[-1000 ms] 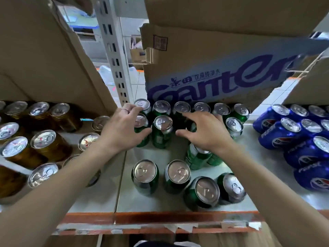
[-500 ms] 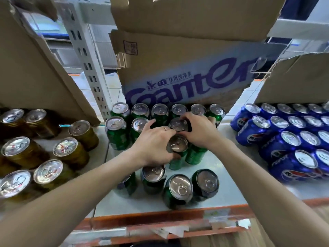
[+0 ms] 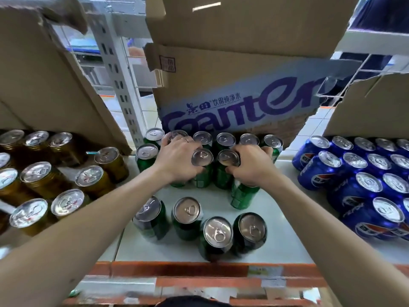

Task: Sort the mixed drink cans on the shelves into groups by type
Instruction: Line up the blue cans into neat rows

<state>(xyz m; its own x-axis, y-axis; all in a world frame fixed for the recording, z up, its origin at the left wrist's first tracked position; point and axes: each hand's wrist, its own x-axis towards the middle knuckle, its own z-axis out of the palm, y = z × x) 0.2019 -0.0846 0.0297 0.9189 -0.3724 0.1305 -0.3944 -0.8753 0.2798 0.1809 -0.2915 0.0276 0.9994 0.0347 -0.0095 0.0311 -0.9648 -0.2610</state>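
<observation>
Two upright green aluminium drink cans stand side by side mid-shelf, just before the back row of green cans (image 3: 225, 140). The left hand (image 3: 177, 160) curls round the left green can (image 3: 201, 167); the right hand (image 3: 250, 165) grips the right green can (image 3: 228, 167). Four green cans (image 3: 187, 218) stand nearer the white shelf's (image 3: 276, 240) orange edge. Gold cans (image 3: 88, 180) sit left, blue cans (image 3: 367, 191) right, a printed cardboard box (image 3: 232, 85) behind.

On the brown corrugated cardboard box (image 3: 232, 85), "Ganten" is printed in large purple letters, with smaller Chinese characters above. "PEPSI" is read on the blue aluminium cans (image 3: 363, 196).
</observation>
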